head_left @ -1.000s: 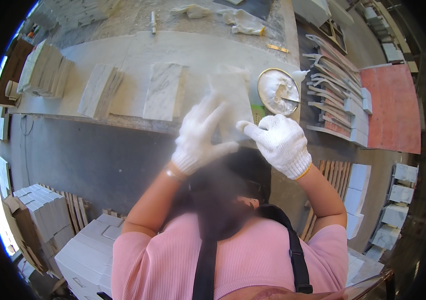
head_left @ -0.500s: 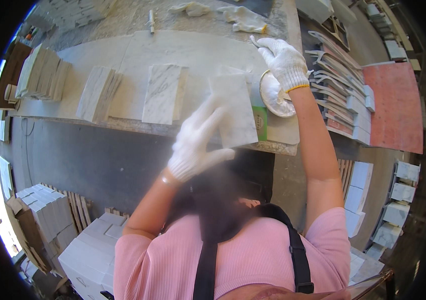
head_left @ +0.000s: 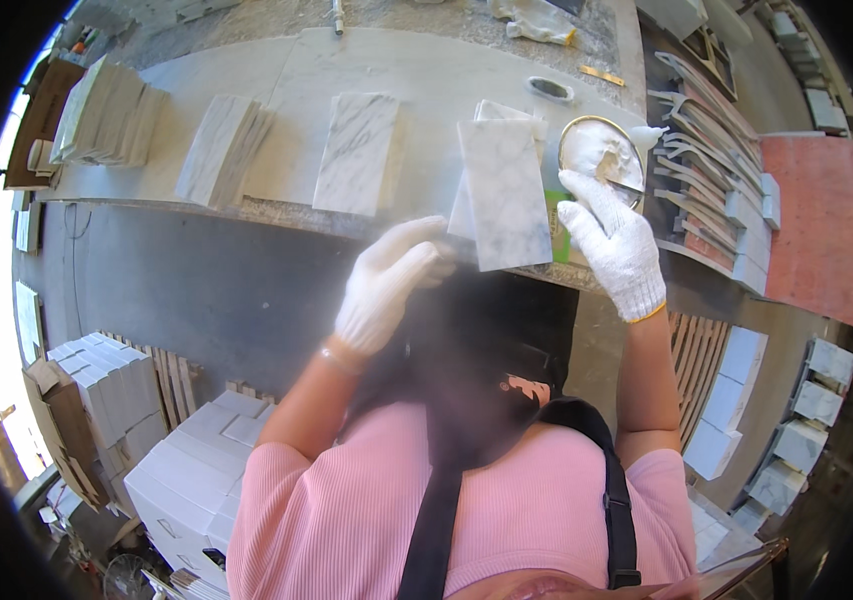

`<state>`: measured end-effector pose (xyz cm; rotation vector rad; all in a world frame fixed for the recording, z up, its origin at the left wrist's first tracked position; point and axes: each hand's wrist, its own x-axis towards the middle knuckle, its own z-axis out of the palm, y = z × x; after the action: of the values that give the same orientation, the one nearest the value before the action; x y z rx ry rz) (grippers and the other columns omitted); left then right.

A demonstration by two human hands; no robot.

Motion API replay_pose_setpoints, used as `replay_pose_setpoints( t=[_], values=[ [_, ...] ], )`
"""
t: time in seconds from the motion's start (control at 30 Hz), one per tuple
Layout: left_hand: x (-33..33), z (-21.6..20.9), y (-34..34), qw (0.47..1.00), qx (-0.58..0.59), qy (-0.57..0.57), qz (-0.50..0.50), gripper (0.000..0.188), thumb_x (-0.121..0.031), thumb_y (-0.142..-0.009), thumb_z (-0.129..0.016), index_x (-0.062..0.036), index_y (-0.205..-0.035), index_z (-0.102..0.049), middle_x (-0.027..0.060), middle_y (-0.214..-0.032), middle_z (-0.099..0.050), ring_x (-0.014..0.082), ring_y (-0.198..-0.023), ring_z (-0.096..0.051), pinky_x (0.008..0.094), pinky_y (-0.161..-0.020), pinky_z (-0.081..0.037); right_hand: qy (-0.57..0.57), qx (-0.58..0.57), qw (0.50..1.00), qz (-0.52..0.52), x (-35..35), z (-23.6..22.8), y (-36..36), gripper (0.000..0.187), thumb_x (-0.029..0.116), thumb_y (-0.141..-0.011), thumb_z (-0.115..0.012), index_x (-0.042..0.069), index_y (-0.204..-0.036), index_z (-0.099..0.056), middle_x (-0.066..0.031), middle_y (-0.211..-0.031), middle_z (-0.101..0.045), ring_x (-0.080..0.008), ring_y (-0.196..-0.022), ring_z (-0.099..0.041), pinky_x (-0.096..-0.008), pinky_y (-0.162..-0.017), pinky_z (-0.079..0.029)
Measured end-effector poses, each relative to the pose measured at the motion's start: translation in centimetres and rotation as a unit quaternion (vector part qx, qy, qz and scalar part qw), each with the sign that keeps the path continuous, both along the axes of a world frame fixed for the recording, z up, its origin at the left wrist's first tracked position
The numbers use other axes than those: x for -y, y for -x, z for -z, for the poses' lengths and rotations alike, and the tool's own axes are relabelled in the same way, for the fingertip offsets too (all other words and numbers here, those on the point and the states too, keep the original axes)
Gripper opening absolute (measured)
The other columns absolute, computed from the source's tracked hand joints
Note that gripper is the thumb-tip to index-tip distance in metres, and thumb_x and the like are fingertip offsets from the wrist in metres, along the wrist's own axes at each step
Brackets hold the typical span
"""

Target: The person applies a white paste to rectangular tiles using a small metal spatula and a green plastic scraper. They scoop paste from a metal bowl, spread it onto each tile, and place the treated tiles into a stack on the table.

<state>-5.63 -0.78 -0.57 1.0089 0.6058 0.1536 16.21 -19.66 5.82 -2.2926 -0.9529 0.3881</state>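
My left hand [head_left: 386, 285], in a white knit glove, hovers just off the table's near edge with fingers stretched and nothing in them. To its right a grey-veined white marble tile [head_left: 506, 190] lies over another tile [head_left: 462, 208], overhanging the edge. My right hand [head_left: 618, 250], gloved alike, is bent at the near rim of a round can [head_left: 571, 140] of white paste. A thin dark strip [head_left: 628, 187] shows beside its fingers over the can; its kind and whether I grip it are unclear. A green piece [head_left: 558, 235] lies partly under the tile.
More marble tiles [head_left: 356, 150] stand in groups leftward along the table [head_left: 276, 190]. Beyond the can lie an oval piece [head_left: 551, 90], a brass-coloured strip [head_left: 601, 76] and a glove [head_left: 536, 20]. Curved pale pieces [head_left: 706, 150] stand at right; boxes [head_left: 191, 480] are stacked lower left.
My right hand has come back from beyond the can to its near rim, uncovering the oval piece and brass-coloured strip. My left hand has drawn away from the top tile. The whole view has shifted.
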Motion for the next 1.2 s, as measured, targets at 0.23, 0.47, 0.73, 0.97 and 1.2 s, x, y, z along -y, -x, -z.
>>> replay_pose_setpoints(
  t=[0.23,0.47,0.73,0.97,1.2],
  values=[
    [0.8,-0.6,-0.6,0.999,-0.039,0.013,-0.018,0.045,-0.024,-0.106,-0.066,0.0016,-0.142,-0.060,0.0138,-0.121,-0.073,0.0213,-0.099,-0.075,0.0308,-0.084,-0.060,-0.120,-0.362,0.918,0.106,0.1,2.4,3.3,0.059,0.020,-0.098,-0.075,0.003,-0.152,-0.058,-0.0008,-0.093,-0.072,-0.0041,-0.067,-0.059,-0.0190,-0.053,-0.044],
    [2.8,-2.5,-0.4,0.999,-0.018,-0.013,-0.036,0.057,-0.025,-0.106,-0.065,0.0032,-0.154,-0.051,0.0127,-0.126,-0.073,0.0204,-0.104,-0.074,0.0333,-0.088,-0.060,-0.220,-0.421,0.872,0.119,0.8,2.1,5.3,0.057,0.019,-0.096,-0.074,-0.003,-0.147,-0.060,-0.0030,-0.089,-0.072,-0.0079,-0.067,-0.059,-0.0216,-0.057,-0.041],
    [3.5,-2.1,-1.1,0.995,0.080,0.051,0.039,0.050,-0.029,-0.110,-0.061,0.0010,-0.150,-0.057,0.0101,-0.134,-0.069,0.0186,-0.117,-0.068,0.0335,-0.100,-0.053,-0.241,-0.419,0.861,0.158,5.4,0.1,10.8,0.060,0.005,-0.097,-0.071,-0.003,-0.154,-0.052,-0.0089,-0.115,-0.073,-0.0129,-0.088,-0.065,-0.0271,-0.075,-0.053],
    [5.3,-2.2,-4.8,0.961,0.137,0.205,0.124,0.048,-0.026,-0.111,-0.060,0.0044,-0.148,-0.056,0.0073,-0.133,-0.067,0.0168,-0.121,-0.063,0.0349,-0.108,-0.050,-0.238,-0.363,0.872,0.226,7.7,-1.6,12.3,0.059,0.005,-0.096,-0.071,-0.003,-0.152,-0.054,-0.0087,-0.119,-0.072,-0.0113,-0.088,-0.065,-0.0276,-0.079,-0.054],
    [6.4,-1.5,-6.1,0.949,0.134,0.235,0.159,0.037,-0.027,-0.110,-0.061,-0.0001,-0.135,-0.065,0.0013,-0.120,-0.068,0.0115,-0.109,-0.062,0.0306,-0.099,-0.051,-0.251,-0.349,0.874,0.228,9.1,-1.7,12.0,0.061,0.006,-0.094,-0.071,-0.004,-0.151,-0.054,-0.0072,-0.111,-0.072,-0.0110,-0.081,-0.062,-0.0264,-0.073,-0.052]
  ],
)
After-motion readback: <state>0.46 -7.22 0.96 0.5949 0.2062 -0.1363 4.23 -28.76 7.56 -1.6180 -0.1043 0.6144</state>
